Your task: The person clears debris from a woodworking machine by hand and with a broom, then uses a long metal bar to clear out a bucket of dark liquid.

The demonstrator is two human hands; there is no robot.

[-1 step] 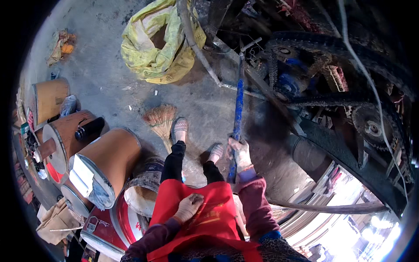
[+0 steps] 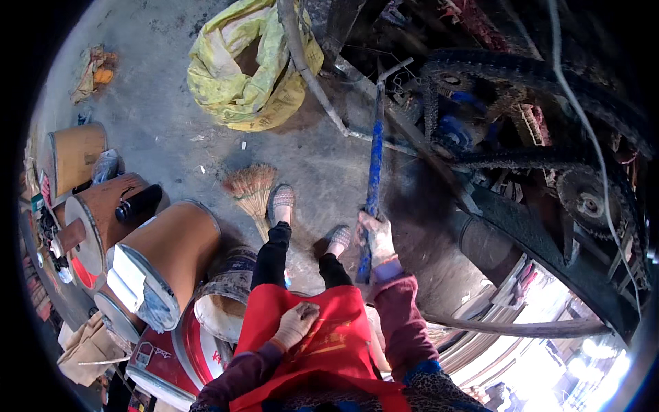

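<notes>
My right hand (image 2: 376, 237), in a pale glove with dirty fingertips, grips a long blue pole (image 2: 375, 161) near its lower end. The pole points away from me; its far end has a short crosspiece (image 2: 396, 69) beside the machine's frame. My left hand (image 2: 296, 325) rests on the red apron (image 2: 333, 347) over my lap, fingers curled in and no object showing in them. A straw broom (image 2: 252, 190) lies on the floor by my left foot.
A yellow woven sack (image 2: 247, 120) stands open ahead, with a bent stick (image 2: 312, 82) against it. Dark machinery with chains and a sprocket (image 2: 588, 202) fills the right. Brown drums (image 2: 175, 240) and a red-and-white drum (image 2: 171, 353) crowd the left. A wooden pole (image 2: 515, 328) lies at lower right.
</notes>
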